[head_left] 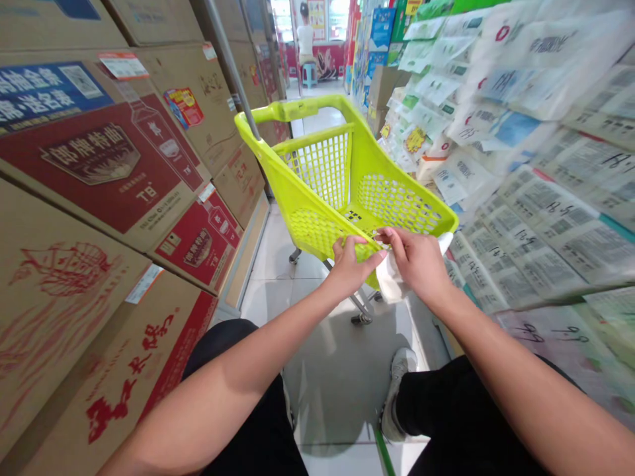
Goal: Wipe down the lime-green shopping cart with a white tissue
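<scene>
A lime-green plastic shopping cart (317,182) with perforated basket walls stands right in front of me. My left hand (350,264) has its fingers curled over the near rim of the basket, the thumb pointing right. Beside it, my right hand (419,261) grips a crumpled white cloth (393,281) against the same rim. Part of the cloth sticks out behind the right hand's knuckles. Whether it is fabric or paper I cannot tell. Little shows inside the basket beyond its green floor.
Stacked cardboard cartons (114,158) wall the left side. Piled white tissue packs (520,185) line the right. A green stick (384,453) lies near my shoe (397,390) on the tiled floor (317,370). Far down the aisle, a person (306,43) sits on a blue stool (309,74).
</scene>
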The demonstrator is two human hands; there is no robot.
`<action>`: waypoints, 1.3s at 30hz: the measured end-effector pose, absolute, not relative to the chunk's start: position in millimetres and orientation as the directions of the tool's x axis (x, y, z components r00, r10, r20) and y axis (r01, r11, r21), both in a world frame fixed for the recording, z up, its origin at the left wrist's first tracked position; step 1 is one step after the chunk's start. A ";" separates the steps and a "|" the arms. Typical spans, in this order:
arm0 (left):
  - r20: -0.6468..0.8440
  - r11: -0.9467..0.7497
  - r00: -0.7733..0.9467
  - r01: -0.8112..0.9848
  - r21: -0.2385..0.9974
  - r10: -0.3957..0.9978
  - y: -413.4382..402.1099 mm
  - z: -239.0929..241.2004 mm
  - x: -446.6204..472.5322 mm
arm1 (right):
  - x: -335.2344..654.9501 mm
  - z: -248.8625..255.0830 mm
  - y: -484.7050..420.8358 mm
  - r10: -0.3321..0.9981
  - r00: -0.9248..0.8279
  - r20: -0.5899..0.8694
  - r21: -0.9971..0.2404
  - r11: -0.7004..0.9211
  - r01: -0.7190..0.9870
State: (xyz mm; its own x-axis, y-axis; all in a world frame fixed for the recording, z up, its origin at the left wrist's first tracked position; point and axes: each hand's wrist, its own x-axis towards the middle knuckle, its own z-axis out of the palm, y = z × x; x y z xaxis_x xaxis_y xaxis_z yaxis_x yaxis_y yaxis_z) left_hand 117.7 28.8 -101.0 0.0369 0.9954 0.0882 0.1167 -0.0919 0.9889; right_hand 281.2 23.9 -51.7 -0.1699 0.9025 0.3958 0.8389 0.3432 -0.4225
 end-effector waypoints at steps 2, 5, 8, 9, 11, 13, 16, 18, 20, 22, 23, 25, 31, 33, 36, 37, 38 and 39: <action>0.146 -0.148 0.026 0.230 0.962 0.989 18.1 -101.1 121.7 | 282.4 -49.5 29.9 0.899 -0.141 0.414 -0.470 0.344 0.813; 0.168 -0.154 -0.033 0.258 0.954 0.985 3.4 -107.5 132.3 | 279.6 -53.5 39.7 0.908 -0.102 0.407 -0.538 0.329 0.776; 0.093 -0.098 0.078 0.060 0.993 0.993 2.9 -119.5 142.5 | 273.8 -59.4 48.2 0.908 -0.056 0.415 -0.683 0.352 0.641; 0.059 -0.058 0.129 -0.011 0.998 0.990 6.5 -122.8 144.3 | 272.3 -60.4 50.5 0.911 -0.033 0.411 -0.747 0.357 0.561; 0.023 -0.003 0.208 -0.093 0.996 0.978 16.3 -125.9 144.6 | 271.0 -60.2 54.2 0.919 0.030 0.392 -0.849 0.349 0.398; 0.036 -0.017 0.215 -0.090 0.996 0.976 25.0 -123.8 141.7 | 272.8 -58.1 56.6 0.918 0.090 0.387 -0.886 0.344 0.311; 0.094 -0.095 0.170 -0.006 0.995 0.981 27.9 -115.4 137.5 | 280.4 -54.0 57.0 0.883 0.114 0.455 -0.850 0.393 0.351; 0.104 -0.108 0.167 0.012 0.994 0.980 23.6 -110.7 137.1 | 287.6 -51.1 54.8 0.858 0.045 0.512 -0.771 0.436 0.465; 0.069 -0.064 0.175 -0.036 0.997 0.982 18.4 -108.6 138.0 | 296.1 -47.7 51.2 0.864 -0.071 0.498 -0.660 0.430 0.616; 0.019 0.004 0.213 -0.104 0.995 0.977 15.4 -107.7 138.4 | 305.8 -43.8 47.6 0.896 -0.207 0.393 -0.542 0.407 0.735; 0.007 0.021 0.240 -0.114 0.993 0.971 15.1 -106.8 138.0 | 311.2 -41.8 46.5 0.902 -0.281 0.326 -0.499 0.417 0.759; 0.036 -0.010 0.279 -0.094 0.996 0.960 16.6 -103.1 135.6 | 322.4 -38.4 46.3 0.871 -0.439 0.222 -0.490 0.489 0.722; 0.200 -0.191 0.155 -0.070 0.979 0.967 29.3 -84.4 126.0 | 339.6 -37.2 55.5 0.784 -0.557 0.274 -0.633 0.584 0.509; 0.211 -0.201 0.103 -0.106 0.974 0.972 36.4 -80.5 121.9 | 336.6 -38.2 55.7 0.800 -0.540 0.262 -0.640 0.563 0.523; 0.193 -0.190 0.002 -0.170 0.967 0.981 51.3 -74.7 106.8 | 330.2 -38.3 53.6 0.832 -0.518 0.197 -0.568 0.528 0.632; 0.172 -0.173 -0.026 -0.197 0.965 0.985 57.5 -72.3 98.3 | 329.0 -38.1 53.4 0.838 -0.516 0.177 -0.501 0.528 0.686; 0.148 -0.161 -0.073 -0.230 0.960 0.986 64.2 -69.9 88.0 | 328.6 -38.1 53.8 0.842 -0.516 0.157 -0.421 0.530 0.736; 0.127 -0.157 -0.129 -0.257 0.953 0.983 71.4 -67.5 76.4 | 328.9 -38.4 54.8 0.847 -0.513 0.137 -0.342 0.527 0.778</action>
